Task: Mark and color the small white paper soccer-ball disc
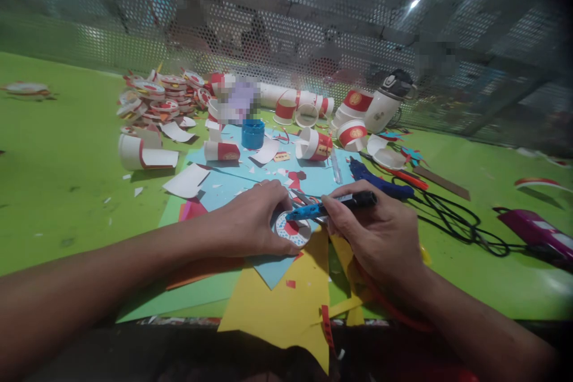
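Note:
My left hand (262,215) grips a small white paper disc (302,237) by its edge, thumb below and fingers above. Blue dots and a red centre mark the disc. My right hand (376,227) is closed around a black and blue marker pen (344,203), tilted with its blue end over the disc; whether it touches the surface I cannot tell. Under my hands lie sheets of light blue paper (228,179) and yellow paper (277,298). Scissor blades, partly hidden, show just behind the disc.
A blue jar (253,133) stands beyond my hands among cut paper cups (313,144). At the back left is a heap of decorated discs (165,95). To the right lie a blue glue gun (380,181), black cords and a purple device (537,233). A white bottle (385,104) stands behind.

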The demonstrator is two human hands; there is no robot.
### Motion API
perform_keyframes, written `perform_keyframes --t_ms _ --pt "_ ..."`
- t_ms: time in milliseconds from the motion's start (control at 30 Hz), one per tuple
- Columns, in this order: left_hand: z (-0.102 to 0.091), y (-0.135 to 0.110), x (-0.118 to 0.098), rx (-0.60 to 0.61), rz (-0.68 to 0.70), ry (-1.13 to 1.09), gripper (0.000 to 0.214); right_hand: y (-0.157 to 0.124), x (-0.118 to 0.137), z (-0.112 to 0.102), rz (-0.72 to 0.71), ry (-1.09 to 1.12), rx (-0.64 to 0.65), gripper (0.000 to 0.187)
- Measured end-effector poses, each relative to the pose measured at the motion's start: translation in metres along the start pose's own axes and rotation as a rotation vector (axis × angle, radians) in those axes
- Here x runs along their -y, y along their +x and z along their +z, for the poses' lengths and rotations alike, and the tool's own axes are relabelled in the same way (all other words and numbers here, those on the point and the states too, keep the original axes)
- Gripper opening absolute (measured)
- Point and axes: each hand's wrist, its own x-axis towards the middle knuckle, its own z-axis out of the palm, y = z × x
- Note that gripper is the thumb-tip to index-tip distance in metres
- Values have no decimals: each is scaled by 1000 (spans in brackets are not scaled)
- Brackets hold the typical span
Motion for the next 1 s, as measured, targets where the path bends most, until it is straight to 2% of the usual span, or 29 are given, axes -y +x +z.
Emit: perform_keyframes --t_ms 267,500,667,1000 --pt "2 0 3 -21 39 -2 41 -2 2 -1 -95 -78 34 11" --pt "2 0 3 -15 15 12 45 -3 0 -1 53 1 -110 18" --pt "2 -1 4 -11 24 7 43 0 -1 0 20 -2 -48 19" --pt "1 0 2 2 14 5 44 -2 -4 0 -6 -14 -20 18"
